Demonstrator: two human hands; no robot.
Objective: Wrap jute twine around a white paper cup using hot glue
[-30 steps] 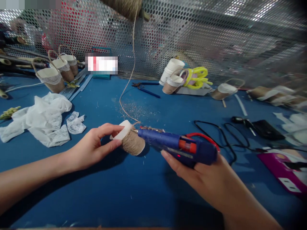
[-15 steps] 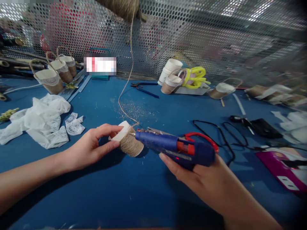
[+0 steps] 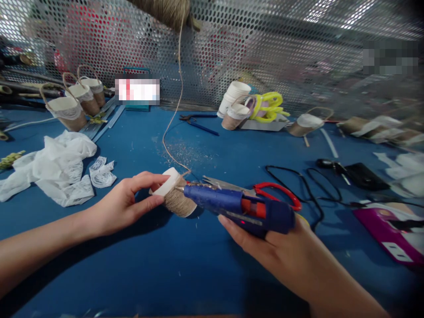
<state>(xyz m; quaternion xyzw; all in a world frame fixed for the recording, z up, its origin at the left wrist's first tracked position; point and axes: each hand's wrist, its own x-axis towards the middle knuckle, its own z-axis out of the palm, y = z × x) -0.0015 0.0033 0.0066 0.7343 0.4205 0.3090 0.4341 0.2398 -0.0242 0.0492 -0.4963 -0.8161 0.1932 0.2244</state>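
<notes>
Left fingers pinch a twine-wrapped cup; right fingers wrap a glue gun partly hiding scissors; pliers lie beyond

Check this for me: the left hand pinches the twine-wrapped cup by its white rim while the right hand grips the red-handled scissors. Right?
Not quite: in the head view, the right hand grips a blue glue gun, not the red-handled scissors, which lie beyond it on the table. The left hand does pinch the twine-wrapped cup by its white rim.

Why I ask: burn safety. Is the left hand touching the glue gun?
Apart: the head view shows the wrapped cup between the left hand and the glue gun.
</notes>
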